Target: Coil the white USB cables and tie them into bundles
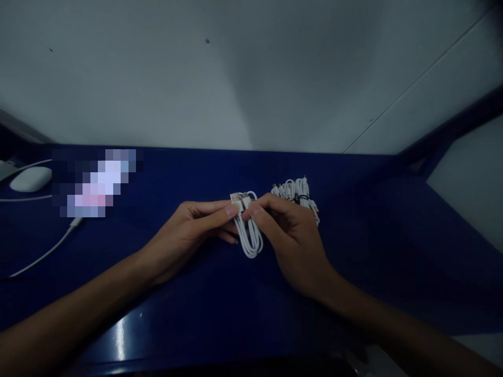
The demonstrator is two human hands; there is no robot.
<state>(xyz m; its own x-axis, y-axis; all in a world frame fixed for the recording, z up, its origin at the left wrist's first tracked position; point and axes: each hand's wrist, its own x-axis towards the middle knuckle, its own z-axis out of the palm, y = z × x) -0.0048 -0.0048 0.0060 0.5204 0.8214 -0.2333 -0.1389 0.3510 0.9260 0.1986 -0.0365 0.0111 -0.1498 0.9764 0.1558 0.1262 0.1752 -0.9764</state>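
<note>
A white USB cable (pixel 251 242), wound into a long loop, is held up between both hands over the blue table. My left hand (pixel 196 222) pinches it near a USB plug, thumb on top and fingers behind. On the other side, my right hand (pixel 288 225) grips the coil by a second connector between thumb and forefinger. Two plug ends stick up side by side at the top of the coil. Just behind my right hand lie bundled white cables (pixel 302 191) with dark ties, partly hidden by that hand.
The glossy blue table (pixel 188 319) meets a pale wall (pixel 176 78) at the back. At the left are a pixelated bright device (pixel 104 180) with a white cord (pixel 51 250) and a rounded white object (pixel 31 179). A blue frame bar (pixel 451 131) rises at the right.
</note>
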